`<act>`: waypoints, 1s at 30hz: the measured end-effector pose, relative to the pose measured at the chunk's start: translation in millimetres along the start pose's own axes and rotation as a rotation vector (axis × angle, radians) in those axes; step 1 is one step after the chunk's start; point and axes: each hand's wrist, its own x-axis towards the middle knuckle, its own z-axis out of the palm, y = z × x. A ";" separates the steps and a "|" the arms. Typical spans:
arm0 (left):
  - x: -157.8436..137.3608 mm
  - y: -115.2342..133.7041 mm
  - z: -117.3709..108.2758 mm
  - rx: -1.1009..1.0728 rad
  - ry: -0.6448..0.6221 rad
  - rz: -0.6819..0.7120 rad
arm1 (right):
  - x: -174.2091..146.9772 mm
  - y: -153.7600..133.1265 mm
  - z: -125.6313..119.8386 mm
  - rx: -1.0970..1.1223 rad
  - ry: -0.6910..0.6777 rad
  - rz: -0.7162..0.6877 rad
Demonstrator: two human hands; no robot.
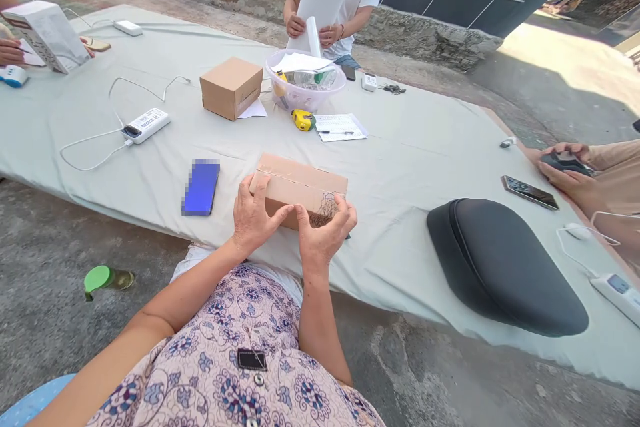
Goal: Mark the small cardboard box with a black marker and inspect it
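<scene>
A closed brown cardboard box [306,177] rests on the cloth-covered table in front of me. My left hand [254,215] grips its left end, fingers on the top and thumb along the near side. At the right end, my right hand [323,235] holds the box with its fingers at the top corner and its thumb on the near side. The two thumb tips almost meet. A dark, wiry scribble or tangle [327,207] shows on the box beside my right fingers; I cannot tell which it is. Left of the box lies a phone [201,187] with a blurred blue screen.
Beyond are another cardboard box [231,88], a plastic basin [306,95], a yellow tape measure [303,120] and paper [343,127]. A power strip [147,125] lies left, a black padded seat [510,267] right. A person [345,7] opposite holds white sheets; others sit at both sides.
</scene>
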 end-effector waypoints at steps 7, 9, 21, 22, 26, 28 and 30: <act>0.3 -13.5 -3.4 -0.066 -0.018 0.057 | 5.0 18.5 -11.3 0.300 -0.030 0.120; 1.7 -19.2 -6.2 -0.109 -0.029 0.085 | 5.8 21.8 -14.9 0.413 -0.039 0.187; 14.7 -73.2 -21.7 -0.531 -0.226 -0.219 | -0.7 75.7 -12.6 0.485 -0.154 0.289; 14.3 -77.3 -21.3 -0.480 -0.258 -0.232 | -2.0 80.3 -12.1 0.429 -0.189 0.291; 11.6 -86.0 -17.8 -0.100 -0.383 -0.156 | -4.9 93.3 -9.1 0.190 -0.348 0.264; 10.2 -86.8 -14.8 0.024 -0.402 -0.125 | -5.9 97.3 -5.8 0.086 -0.398 0.241; 9.0 -86.3 -10.9 0.074 -0.399 -0.115 | -7.2 100.0 -1.7 -0.027 -0.395 0.196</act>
